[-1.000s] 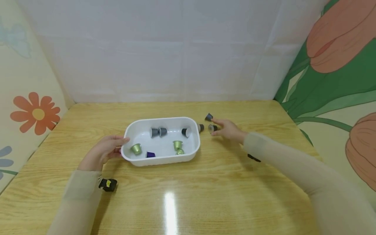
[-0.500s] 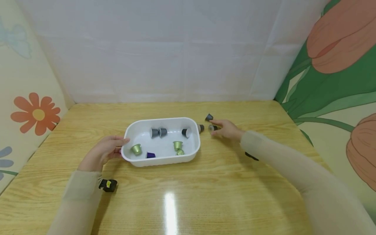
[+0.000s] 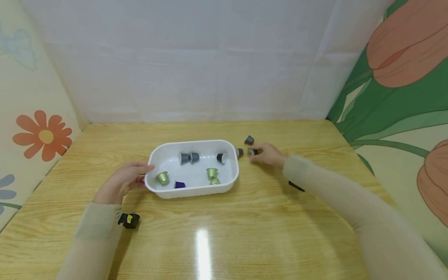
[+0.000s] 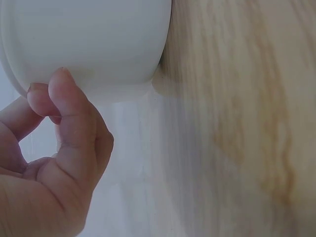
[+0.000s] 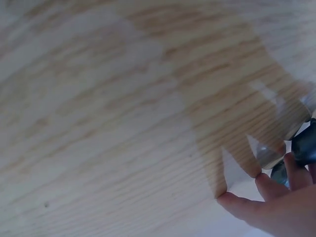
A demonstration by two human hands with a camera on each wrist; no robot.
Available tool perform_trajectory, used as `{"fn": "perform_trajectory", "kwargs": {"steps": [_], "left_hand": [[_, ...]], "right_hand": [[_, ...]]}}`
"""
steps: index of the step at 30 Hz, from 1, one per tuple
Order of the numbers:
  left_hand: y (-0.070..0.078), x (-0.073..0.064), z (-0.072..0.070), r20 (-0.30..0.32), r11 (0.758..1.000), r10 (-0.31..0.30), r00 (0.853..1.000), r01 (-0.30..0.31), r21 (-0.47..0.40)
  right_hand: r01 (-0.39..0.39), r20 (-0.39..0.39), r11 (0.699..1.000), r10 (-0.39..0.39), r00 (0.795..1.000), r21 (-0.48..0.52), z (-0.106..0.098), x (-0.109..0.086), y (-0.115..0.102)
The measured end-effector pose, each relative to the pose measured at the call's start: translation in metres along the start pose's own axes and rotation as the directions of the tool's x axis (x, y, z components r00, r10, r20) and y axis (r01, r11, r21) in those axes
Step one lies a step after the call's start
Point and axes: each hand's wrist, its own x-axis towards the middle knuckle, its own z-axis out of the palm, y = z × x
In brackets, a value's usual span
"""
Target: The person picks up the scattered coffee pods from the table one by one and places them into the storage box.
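Observation:
A white oval tub (image 3: 196, 190) stands on the wooden table. My left hand (image 3: 127, 177) grips its left end, thumb over the rim and fingers against the outer wall, as the left wrist view also shows. To the right of the tub, my right hand (image 3: 268, 154) pinches a dark coffee capsule (image 3: 252, 153) lying on its side. In the right wrist view, fingertips (image 5: 228, 198) of that hand come down at the table beside dark capsules (image 5: 304, 144). Another dark capsule (image 3: 249, 140) lies just behind, and one more (image 3: 239, 152) lies against the tub's right end.
Inside the tub are several capsules: two grey ones (image 3: 194, 157) end to end, a black one (image 3: 219, 157), green ones (image 3: 211, 173) and a purple one (image 3: 179, 184). A white backdrop (image 3: 210, 77) rises behind the table (image 3: 262, 233), with flower-printed panels (image 3: 402, 112) at the sides.
My right hand has shifted slightly left and nearer, its forefinger coming down from beside the rear capsule to the one it pinches. The left hand and tub have stayed in place.

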Motion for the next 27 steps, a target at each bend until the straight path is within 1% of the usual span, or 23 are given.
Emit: {"fn": "perform_trajectory", "kwargs": {"steps": [6, 10, 15, 21, 27], "left_hand": [[0.001, -0.001, 0.000, 0.000, 1.000, -0.004, 1.000, 0.004, 0.000], [0.001, -0.001, 0.000, 0.001, 1.000, -0.007, 1.000, 0.007, -0.003], [0.002, 0.000, 0.000, 0.005, 1.000, -0.003, 1.000, 0.003, 0.005], [0.001, -0.001, 0.001, 0.002, 1.000, -0.002, 1.000, 0.002, 0.014], [0.001, -0.002, 0.001, 0.002, 1.000, 0.000, 1.000, 0.000, 0.010]], "right_hand": [[-0.010, -0.020, 1.000, 0.010, 1.000, -0.018, -0.001, 0.001, 0.002], [-0.026, -0.031, 1.000, 0.026, 0.999, -0.008, -0.002, -0.001, 0.002], [-0.062, -0.058, 0.997, 0.065, 0.996, 0.048, -0.003, -0.005, -0.001], [-0.022, -0.094, 0.994, 0.033, 0.995, 0.109, -0.008, -0.012, -0.009], [-0.016, -0.113, 0.985, 0.036, 0.993, 0.173, -0.013, -0.022, -0.016]]}}
